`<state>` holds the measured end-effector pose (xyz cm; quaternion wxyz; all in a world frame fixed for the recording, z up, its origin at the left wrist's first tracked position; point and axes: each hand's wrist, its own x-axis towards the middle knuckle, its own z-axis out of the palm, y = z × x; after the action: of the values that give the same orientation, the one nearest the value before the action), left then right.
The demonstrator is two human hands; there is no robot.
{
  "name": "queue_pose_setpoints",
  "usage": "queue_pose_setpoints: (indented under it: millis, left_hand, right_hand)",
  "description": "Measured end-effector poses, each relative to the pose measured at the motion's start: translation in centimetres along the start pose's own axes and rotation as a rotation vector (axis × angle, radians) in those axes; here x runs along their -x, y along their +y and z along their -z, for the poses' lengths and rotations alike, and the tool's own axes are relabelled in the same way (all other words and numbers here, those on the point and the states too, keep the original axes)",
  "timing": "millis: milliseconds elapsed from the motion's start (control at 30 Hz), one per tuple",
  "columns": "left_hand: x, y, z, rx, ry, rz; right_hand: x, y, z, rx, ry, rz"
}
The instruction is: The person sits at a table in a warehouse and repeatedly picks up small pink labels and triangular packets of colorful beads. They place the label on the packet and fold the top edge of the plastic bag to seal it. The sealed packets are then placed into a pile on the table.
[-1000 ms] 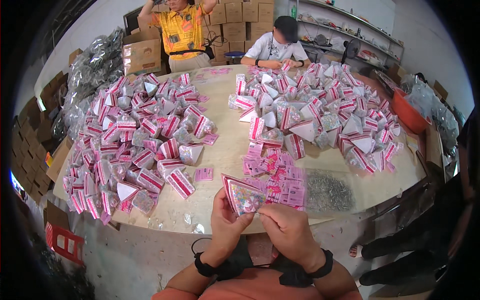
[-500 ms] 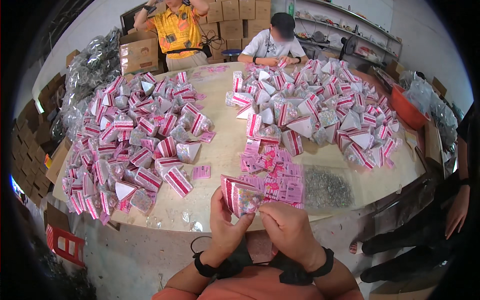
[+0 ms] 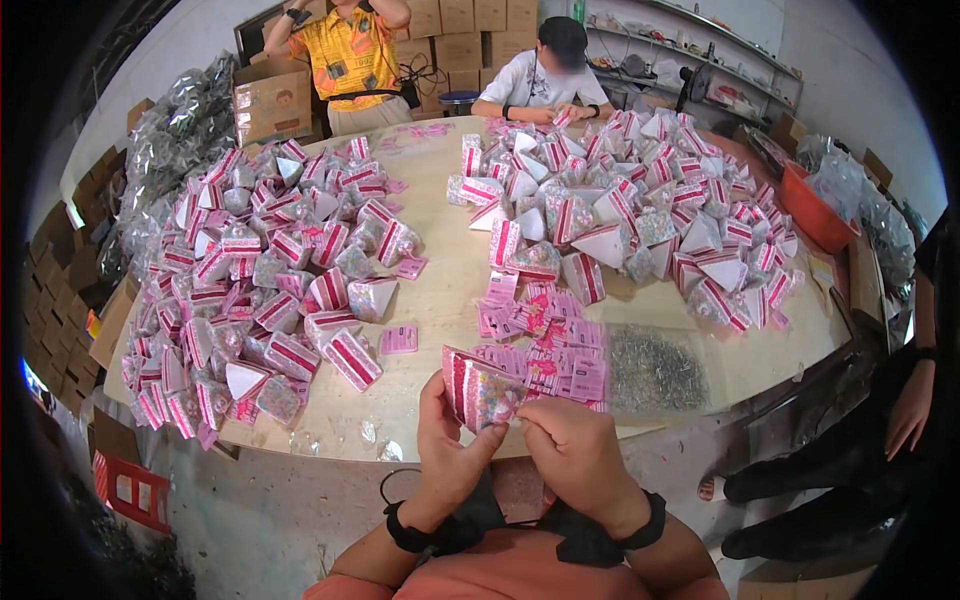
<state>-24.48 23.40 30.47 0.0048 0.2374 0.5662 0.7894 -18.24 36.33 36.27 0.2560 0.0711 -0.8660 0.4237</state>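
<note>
My left hand is wrapped round a toy cake slice, a wedge with pink and dark red layers and a sprinkle-patterned side, held above the table's near edge. At the wedge's narrow tip, my right hand is closed in a pinch; whatever its fingers grip there is too small to make out. Just beyond my hands lies a pile of pink printed cards. To their right is a flat clear bag of small metallic pieces. A single pink card lies to the left.
Heaps of similar cake slices cover the table's left and right sides. Across the table, one person stands and another sits. A red tub is at right; a red stool stands lower left. Someone's arm hangs at far right.
My hands keep nearly the same pose round the cake slice. The whole view has shifted slightly. Across the table, the seated person's head and hands have moved a little.
</note>
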Motion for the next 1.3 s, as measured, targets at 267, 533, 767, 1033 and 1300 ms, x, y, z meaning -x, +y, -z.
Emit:
queue_pose_setpoints:
  millis: [267,533,767,1033,1300]
  left_hand:
    - [0.1,-0.4,0.3,-0.374,0.028,-0.095]
    - [0.3,-1.4,0.4,-0.312,0.024,-0.044]
    - [-2.2,-1.4,3.0,-0.230,0.129,0.120]
    - [-10.8,3.5,16.7,-0.484,0.563,-0.174]
    - [-5.8,0.6,12.9,-0.693,0.157,-0.004]
  right_hand:
    - [0.3,0.9,-1.1,0.166,0.015,0.058]
    - [-0.5,1.4,-1.2,-0.488,-0.133,-0.467]
    - [-0.5,3.0,-1.4,-0.553,-0.285,-0.476]
    - [1.3,8.1,6.4,-0.067,-0.012,-0.549]
    - [2.3,14.7,10.1,0.705,-0.106,-0.360]
